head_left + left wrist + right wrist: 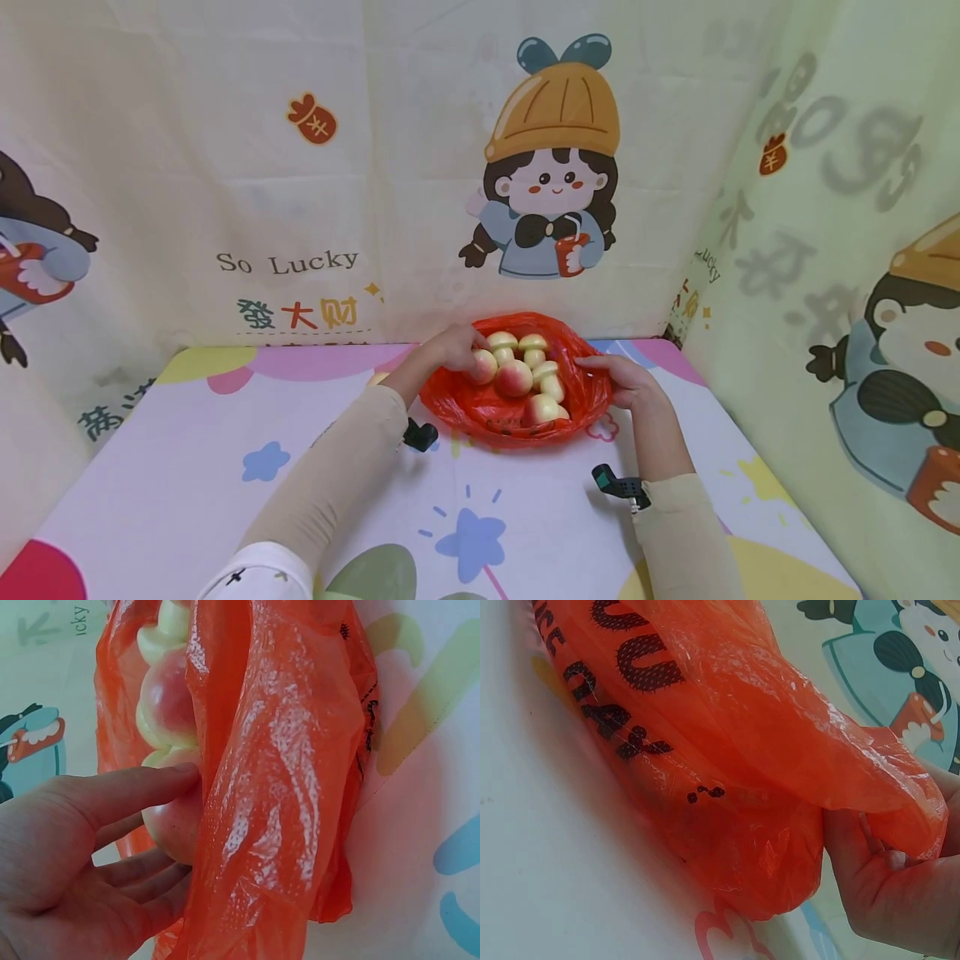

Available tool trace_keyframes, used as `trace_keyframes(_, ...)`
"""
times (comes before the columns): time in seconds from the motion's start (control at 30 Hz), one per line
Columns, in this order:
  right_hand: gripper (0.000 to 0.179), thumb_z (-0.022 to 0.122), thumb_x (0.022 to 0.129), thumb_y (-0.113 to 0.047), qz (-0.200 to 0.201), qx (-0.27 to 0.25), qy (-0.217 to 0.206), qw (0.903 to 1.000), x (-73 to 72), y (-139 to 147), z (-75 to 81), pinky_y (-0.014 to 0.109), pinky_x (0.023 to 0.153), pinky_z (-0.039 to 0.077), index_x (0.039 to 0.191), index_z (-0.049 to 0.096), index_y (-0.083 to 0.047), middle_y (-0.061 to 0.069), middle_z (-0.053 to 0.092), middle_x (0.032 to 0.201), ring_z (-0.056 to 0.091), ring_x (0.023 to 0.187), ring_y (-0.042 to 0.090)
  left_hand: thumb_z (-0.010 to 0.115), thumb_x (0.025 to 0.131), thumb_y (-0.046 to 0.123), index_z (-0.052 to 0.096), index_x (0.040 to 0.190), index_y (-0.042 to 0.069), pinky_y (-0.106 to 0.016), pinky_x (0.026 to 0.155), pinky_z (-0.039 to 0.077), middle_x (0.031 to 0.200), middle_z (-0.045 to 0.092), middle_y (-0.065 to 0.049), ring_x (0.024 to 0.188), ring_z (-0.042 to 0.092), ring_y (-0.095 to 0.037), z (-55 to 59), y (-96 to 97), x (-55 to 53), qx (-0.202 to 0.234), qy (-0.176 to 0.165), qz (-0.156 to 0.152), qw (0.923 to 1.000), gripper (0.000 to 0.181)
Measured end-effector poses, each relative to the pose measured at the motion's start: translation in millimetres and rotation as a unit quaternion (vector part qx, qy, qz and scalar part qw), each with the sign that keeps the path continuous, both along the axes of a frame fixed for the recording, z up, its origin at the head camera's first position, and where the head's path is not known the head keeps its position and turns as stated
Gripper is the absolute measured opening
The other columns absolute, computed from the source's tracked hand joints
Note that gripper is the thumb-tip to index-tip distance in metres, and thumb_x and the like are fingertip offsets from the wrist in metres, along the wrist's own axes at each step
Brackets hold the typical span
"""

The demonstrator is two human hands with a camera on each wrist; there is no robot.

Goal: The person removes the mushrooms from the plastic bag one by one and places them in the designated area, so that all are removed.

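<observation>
A red plastic bag (465,412) lies with its mouth spread wide near the back of the table. Inside are several pinkish-yellow peaches (514,378) and several pale mushrooms (534,343). My left hand (454,347) reaches over the bag's left rim and holds a peach (171,829), thumb on top and fingers beneath, the fingertips partly hidden by the plastic. At the right side my right hand (627,379) grips the bag's edge; the wrist view shows the plastic folded over the fingers of that hand (900,892).
A small yellowish round thing (377,378) shows on the table behind my left forearm. The patterned tablecloth (360,517) spreads out in front of the bag. A printed cloth wall (420,250) rises just behind it, and another cloth (787,333) hangs along the right.
</observation>
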State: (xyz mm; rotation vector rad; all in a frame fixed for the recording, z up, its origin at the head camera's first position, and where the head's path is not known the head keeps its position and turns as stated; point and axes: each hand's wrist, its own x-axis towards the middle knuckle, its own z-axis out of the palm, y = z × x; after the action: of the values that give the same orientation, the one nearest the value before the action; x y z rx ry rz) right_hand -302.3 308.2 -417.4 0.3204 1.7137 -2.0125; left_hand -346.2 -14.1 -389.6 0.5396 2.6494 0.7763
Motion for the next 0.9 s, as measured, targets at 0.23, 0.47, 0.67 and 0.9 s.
trace_keyframes(0.23,0.041,0.065,0.103,-0.024,0.004,-0.007,0.0,1.0,0.6,0.3,0.2,0.034,0.087,0.063,0.136,0.045,-0.013,0.0,0.068,0.115,0.073,0.1,0.018,0.083,0.088,0.014,0.069,0.136,0.015,-0.036,0.088,0.063,0.122,0.069,-0.005,0.106,0.065,-0.023,2.9,-1.3,3.9,0.013,-0.008,0.008,0.9999,0.05)
trace_keyframes(0.47,0.04,0.065,0.103,-0.024,0.001,-0.006,-0.005,1.0,-0.7,0.5,0.3,0.034,0.087,0.063,0.136,0.045,-0.014,0.0,0.069,0.115,0.073,0.1,0.017,0.082,0.088,0.015,0.069,0.136,0.014,-0.037,0.091,0.062,0.126,0.069,-0.006,0.111,0.063,-0.023,8.4,-1.5,6.4,0.015,0.008,-0.004,0.9998,0.049)
trace_keyframes(0.67,0.042,0.068,0.101,-0.024,-0.008,-0.005,-0.012,0.9999,-0.1,1.2,-1.7,0.035,0.088,0.063,0.135,0.045,-0.014,0.0,0.067,0.117,0.071,0.102,0.017,0.082,0.088,0.015,0.069,0.136,0.013,-0.036,0.09,0.062,0.127,0.069,-0.006,0.115,0.061,-0.024,13.9,-4.1,11.2,0.032,0.01,-0.017,0.9993,0.049)
trace_keyframes(0.9,0.044,0.068,0.101,-0.025,-0.001,0.001,-0.001,1.0,0.9,0.5,-1.5,0.036,0.088,0.063,0.136,0.045,-0.013,0.0,0.068,0.115,0.072,0.101,0.018,0.082,0.088,0.016,0.069,0.136,0.012,-0.036,0.09,0.062,0.125,0.07,-0.005,0.114,0.061,-0.024,21.6,-9.7,15.7,0.047,0.016,-0.031,0.9983,0.049)
